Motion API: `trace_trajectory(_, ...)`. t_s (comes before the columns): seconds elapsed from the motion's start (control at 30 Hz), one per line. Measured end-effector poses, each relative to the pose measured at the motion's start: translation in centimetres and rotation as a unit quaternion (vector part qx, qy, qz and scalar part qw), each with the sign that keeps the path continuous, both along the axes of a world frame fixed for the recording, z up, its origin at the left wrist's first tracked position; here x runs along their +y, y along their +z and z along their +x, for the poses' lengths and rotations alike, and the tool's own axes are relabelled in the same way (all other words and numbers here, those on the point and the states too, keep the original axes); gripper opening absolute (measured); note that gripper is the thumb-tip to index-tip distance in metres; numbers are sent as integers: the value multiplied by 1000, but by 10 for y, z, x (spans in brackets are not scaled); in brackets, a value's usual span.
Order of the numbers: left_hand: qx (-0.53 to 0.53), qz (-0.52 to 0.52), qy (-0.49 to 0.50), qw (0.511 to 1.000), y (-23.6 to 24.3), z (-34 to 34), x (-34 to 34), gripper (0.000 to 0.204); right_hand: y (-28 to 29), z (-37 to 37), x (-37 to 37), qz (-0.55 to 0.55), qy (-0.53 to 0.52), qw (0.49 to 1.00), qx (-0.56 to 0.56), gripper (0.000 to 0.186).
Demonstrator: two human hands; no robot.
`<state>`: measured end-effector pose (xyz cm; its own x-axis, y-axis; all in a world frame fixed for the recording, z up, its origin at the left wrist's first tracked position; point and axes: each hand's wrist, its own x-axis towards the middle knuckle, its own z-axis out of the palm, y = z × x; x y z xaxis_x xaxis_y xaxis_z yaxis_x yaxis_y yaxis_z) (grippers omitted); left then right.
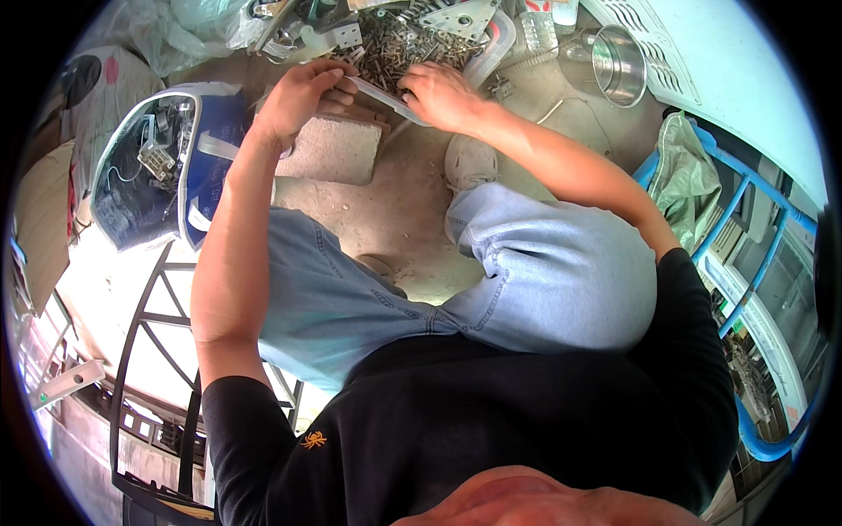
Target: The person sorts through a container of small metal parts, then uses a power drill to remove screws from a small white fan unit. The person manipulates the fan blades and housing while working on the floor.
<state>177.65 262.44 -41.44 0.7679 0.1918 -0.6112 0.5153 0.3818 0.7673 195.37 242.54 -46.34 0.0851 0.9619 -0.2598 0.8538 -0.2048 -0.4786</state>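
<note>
A translucent plastic tray (pixel 490 54) at the top of the view holds a heap of small metal screws and bolts (pixel 386 48), with metal brackets (pixel 456 19) lying on it. My left hand (pixel 309 96) is closed on the tray's near left edge, fingers curled around it. My right hand (pixel 438 98) reaches over the tray's near rim into the heap, its fingers bent down among the pieces; what they hold, if anything, is hidden. A pale rough block (pixel 329 153) lies just below my left hand. My jeans-clad knees and a shoe show beneath.
A blue bag (pixel 206 167) of metal parts sits at left, near plastic sheeting (pixel 175 35) and a black metal frame (pixel 156 298). At right are a steel container (pixel 618 66), plastic bottles (pixel 537 35), a white appliance panel (pixel 728 70), a blue tubular frame (pixel 759 443) and a sack (pixel 680 184).
</note>
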Motion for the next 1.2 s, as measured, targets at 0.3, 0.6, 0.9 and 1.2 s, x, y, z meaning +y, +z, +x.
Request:
trace_trajectory(0.3,-1,1,2,1000,0,-1,1,30,-14,-8,-6,-36,-33,990,-131,43)
trace_trajectory(0.6,12,12,-4,1000,1,4,0,30,-21,-8,4,16,38,997,63,34)
trace_trajectory(0.9,11,14,6,1000,-1,1,3,30,3,47,3,-8,-117,992,-53,30)
trace_trajectory(1.2,9,17,12,1000,2,-1,3,29,-2,73,4,21,-78,994,-75,25)
